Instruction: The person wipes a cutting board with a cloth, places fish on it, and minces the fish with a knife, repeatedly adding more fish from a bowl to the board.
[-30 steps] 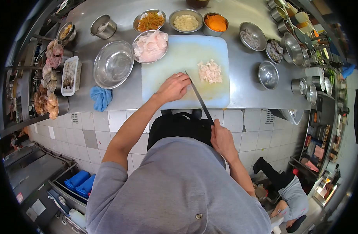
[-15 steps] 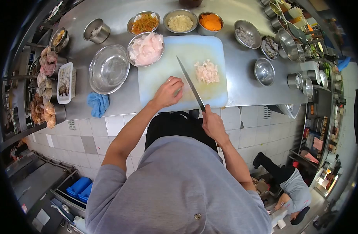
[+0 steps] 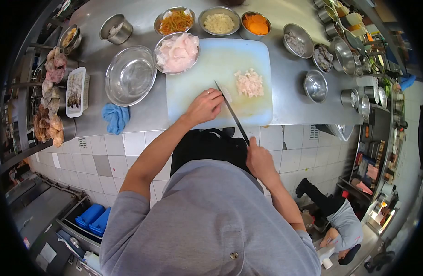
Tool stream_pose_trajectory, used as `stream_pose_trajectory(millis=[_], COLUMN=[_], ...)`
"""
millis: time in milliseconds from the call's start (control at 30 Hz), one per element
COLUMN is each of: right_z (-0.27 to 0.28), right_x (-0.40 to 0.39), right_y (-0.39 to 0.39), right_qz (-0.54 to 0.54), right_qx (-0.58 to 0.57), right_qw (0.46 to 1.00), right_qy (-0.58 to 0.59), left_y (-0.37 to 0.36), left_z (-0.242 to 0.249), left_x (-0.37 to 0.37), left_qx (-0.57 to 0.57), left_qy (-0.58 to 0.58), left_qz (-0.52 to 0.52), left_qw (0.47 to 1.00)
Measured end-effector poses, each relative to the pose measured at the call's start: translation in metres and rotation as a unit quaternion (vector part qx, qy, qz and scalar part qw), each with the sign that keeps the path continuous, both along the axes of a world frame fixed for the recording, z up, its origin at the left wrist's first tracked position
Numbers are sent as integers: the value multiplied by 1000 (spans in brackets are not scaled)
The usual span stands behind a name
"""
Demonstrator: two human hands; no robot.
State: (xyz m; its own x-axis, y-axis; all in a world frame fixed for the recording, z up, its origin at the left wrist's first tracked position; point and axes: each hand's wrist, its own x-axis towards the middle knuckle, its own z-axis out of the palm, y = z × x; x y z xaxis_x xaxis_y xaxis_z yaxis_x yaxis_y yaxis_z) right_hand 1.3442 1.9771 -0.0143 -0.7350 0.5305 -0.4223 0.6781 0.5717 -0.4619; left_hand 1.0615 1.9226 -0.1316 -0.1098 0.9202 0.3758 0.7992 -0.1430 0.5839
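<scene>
My right hand [image 3: 261,163] grips the handle of a long kitchen knife [image 3: 235,117], its blade slanting up and left over the white cutting board [image 3: 188,87]. Beside the blade, my left hand [image 3: 206,108] is closed, fingertips curled down on a piece of pale raw meat that they mostly hide. A thin pale strip [image 3: 227,94] shows just right of the blade. Farther right on the board lies a pile of chopped pale meat [image 3: 249,83]. A bowl of pale raw meat slices [image 3: 177,53] overlaps the board's upper left corner.
Behind the board stand bowls of shredded vegetables [image 3: 175,21], chopped white bits [image 3: 219,23] and orange slices [image 3: 256,24]. Left are a metal bowl [image 3: 131,76] and blue cloth [image 3: 115,118]; right, a small bowl [image 3: 315,86]. Another person [image 3: 342,227] bends at lower right.
The knife and my right hand have shifted right and slightly down. My left hand has moved right, up against the blade, and a thin strip now lies beside it.
</scene>
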Motion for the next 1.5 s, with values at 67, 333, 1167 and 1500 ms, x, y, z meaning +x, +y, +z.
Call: stream_pose_trajectory(millis=[67,333,1167,1500], right_z=[-54,-55,-6,-69], right_x=[-23,-34,28,-24], right_y=[4,20,10,27], right_qz=[2,-44,-46,-32], right_qx=[30,-10,15,40], right_qw=[997,994,998,996], right_qy=[74,102,40,71], left_y=[1,-3,33,29], left_z=[2,4,13,8], left_x=[1,-5,17,19], left_qx=[-9,-47,-38,-29], left_qy=[-4,-36,-76,-61], left_qz=[-2,-16,57,53], left_qw=[1000,998,995,996])
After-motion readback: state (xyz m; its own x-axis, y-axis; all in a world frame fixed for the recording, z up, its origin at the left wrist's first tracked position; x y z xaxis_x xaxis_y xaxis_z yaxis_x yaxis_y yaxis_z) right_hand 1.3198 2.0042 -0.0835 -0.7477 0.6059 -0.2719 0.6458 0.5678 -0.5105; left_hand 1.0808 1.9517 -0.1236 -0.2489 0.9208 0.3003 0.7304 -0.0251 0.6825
